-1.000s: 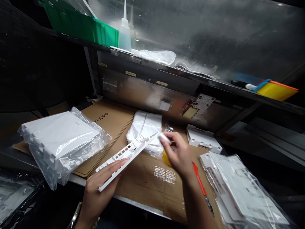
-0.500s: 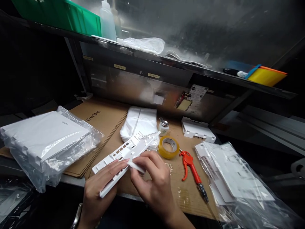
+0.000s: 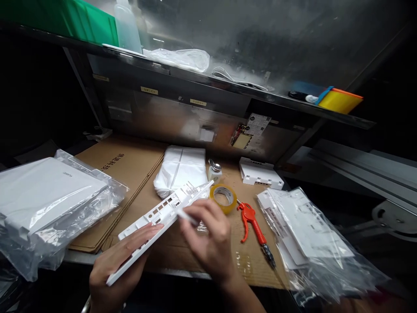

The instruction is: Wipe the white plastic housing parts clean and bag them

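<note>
My left hand (image 3: 119, 258) grips a white plastic router housing (image 3: 171, 213) by its near left end. The housing tilts on its edge above the cardboard-covered bench, its row of port cutouts facing up. In my right hand (image 3: 210, 241) a small white wipe (image 3: 188, 216), somewhat blurred, is pinched between thumb and fingers. It lies at the housing's long edge, near the middle; whether it touches I cannot tell. Just beyond my right hand are a roll of yellow tape (image 3: 232, 198) and a white pump bottle (image 3: 215, 171) with a metal top.
A red air gun (image 3: 256, 224) lies right of my hands. Bagged white housings sit at left (image 3: 48, 187) and right (image 3: 312, 230). Behind are a stack of white bags (image 3: 182, 167) and another white housing (image 3: 261, 174). A metal shelf (image 3: 176, 74) spans above.
My left hand and the housing have shifted left and slightly down in the picture. My right hand has drawn slightly away from my left fingers, the wipe still pinched. The whole view has shifted.
</note>
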A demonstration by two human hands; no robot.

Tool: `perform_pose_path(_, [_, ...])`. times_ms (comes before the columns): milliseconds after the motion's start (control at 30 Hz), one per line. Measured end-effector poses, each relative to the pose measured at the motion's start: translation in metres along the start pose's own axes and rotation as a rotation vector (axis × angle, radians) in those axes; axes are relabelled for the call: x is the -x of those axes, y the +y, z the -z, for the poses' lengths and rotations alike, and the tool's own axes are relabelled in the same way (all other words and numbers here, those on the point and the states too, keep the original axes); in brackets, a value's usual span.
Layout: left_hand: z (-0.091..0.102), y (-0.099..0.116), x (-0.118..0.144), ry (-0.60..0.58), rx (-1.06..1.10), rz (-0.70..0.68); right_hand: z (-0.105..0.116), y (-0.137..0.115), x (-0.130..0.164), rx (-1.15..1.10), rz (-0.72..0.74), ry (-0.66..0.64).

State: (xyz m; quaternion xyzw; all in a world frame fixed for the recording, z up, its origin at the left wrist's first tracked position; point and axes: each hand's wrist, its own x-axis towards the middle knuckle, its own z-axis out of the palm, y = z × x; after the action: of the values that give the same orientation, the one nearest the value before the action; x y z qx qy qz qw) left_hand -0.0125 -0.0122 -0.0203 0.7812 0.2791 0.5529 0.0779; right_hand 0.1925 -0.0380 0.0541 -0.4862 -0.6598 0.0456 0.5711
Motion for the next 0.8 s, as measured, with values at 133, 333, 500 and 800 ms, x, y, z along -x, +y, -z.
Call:
perform_pose_path(133, [0.001,0.0,0.004,0.025,0.07,-0.009,0.024,0.03,-0.024,0.119,-0.096,0.207])
perform_pose_path(333, [0.003,0.004,-0.007,0.004,0.055,-0.026,0.025,0.027,-0.019,0.135,-0.064,0.15])
perform_pose_path(500, [0.003,0.002,-0.008,-0.017,0.067,-0.047,0.03,0.034,-0.019,0.158,-0.076,0.191])
perform_pose_path(800, [0.0,-0.001,-0.003,-0.01,0.096,-0.053,0.035,0.037,-0.019,0.144,-0.069,0.119])
